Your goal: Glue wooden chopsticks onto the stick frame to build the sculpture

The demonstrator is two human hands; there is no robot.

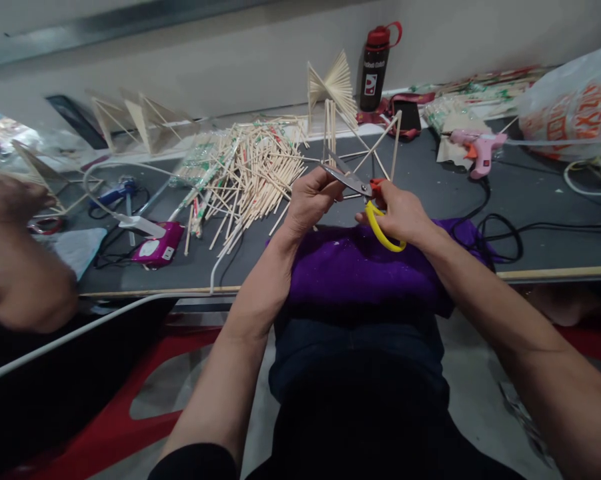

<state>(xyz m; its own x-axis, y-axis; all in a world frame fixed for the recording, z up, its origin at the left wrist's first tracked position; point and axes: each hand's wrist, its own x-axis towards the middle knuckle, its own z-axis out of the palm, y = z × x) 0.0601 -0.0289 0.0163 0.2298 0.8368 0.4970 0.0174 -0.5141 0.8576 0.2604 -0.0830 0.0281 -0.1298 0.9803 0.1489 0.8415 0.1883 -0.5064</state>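
Note:
Scissors [385, 230] with yellow and red handles are in my right hand [403, 212], their blades parted and pointing left. My left hand [311, 200] is closed by the blade tips, its fingers pinched; what they hold is too small to make out. Just beyond my hands stands a frame of thin wooden sticks [396, 143]. Left of it lies a loose heap of wooden sticks [265, 173]. A purple cloth [360, 267] hangs over the table edge below my hands.
A pink glue gun [480, 148] with a black cable lies right. At the back stand a dark bottle [373, 73] and a twisted stick model [337, 87]. A magenta power block [159, 245] sits left, near another person's arm [25, 267]. A white cable crosses the table edge.

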